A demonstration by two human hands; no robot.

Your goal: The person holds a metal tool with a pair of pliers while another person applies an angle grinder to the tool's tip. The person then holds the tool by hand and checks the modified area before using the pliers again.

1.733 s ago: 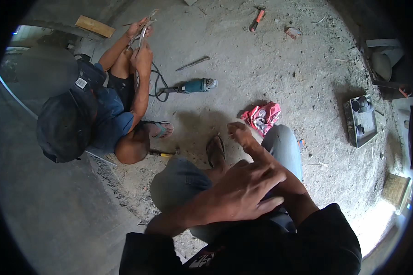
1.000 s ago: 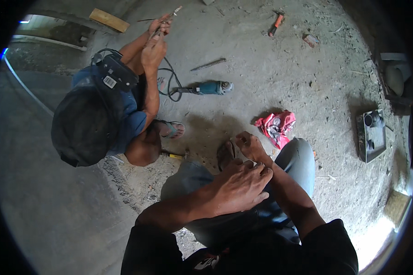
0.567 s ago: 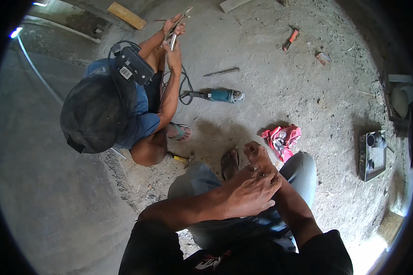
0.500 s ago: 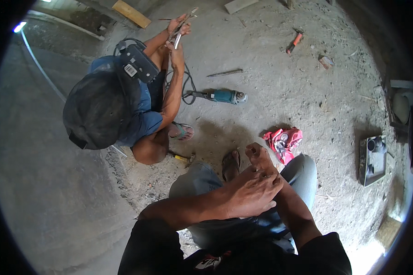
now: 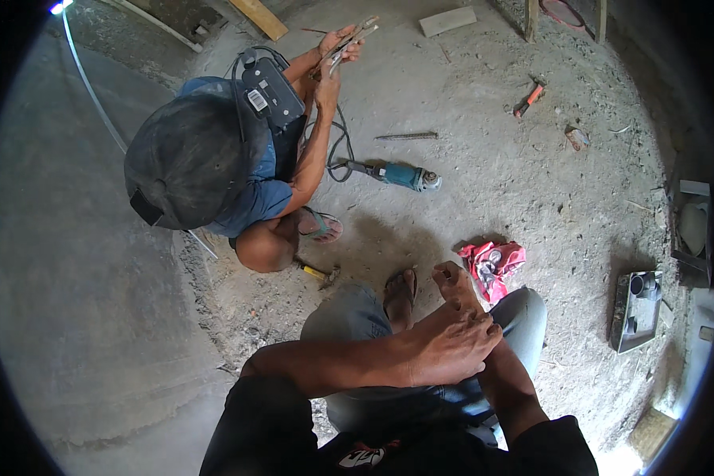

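Note:
My left hand (image 5: 451, 343) lies across my right wrist, its fingers curled round it, above my jeans-clad knees. My right hand (image 5: 452, 284) points away from me with its fingers bent in, and I see nothing in it. Just beyond it on the floor is a crumpled red and white plastic bag (image 5: 493, 266). A co-worker (image 5: 198, 163) in a dark cap and blue shirt squats at the left, both hands holding thin, stick-like pieces (image 5: 349, 49) that I cannot name exactly.
A teal angle grinder (image 5: 404, 176) with a cord lies ahead, below a thin rod (image 5: 406, 136). A yellow-handled tool (image 5: 316, 272) is by the co-worker's foot. Farther right are an orange-handled tool (image 5: 529, 101) and a dark rectangular tray (image 5: 639, 313). Boards (image 5: 447, 21) lie at the back.
The whole view has shifted slightly, so floor items sit a little further right. My hands keep the same crossed pose. The co-worker's held pieces have turned slightly.

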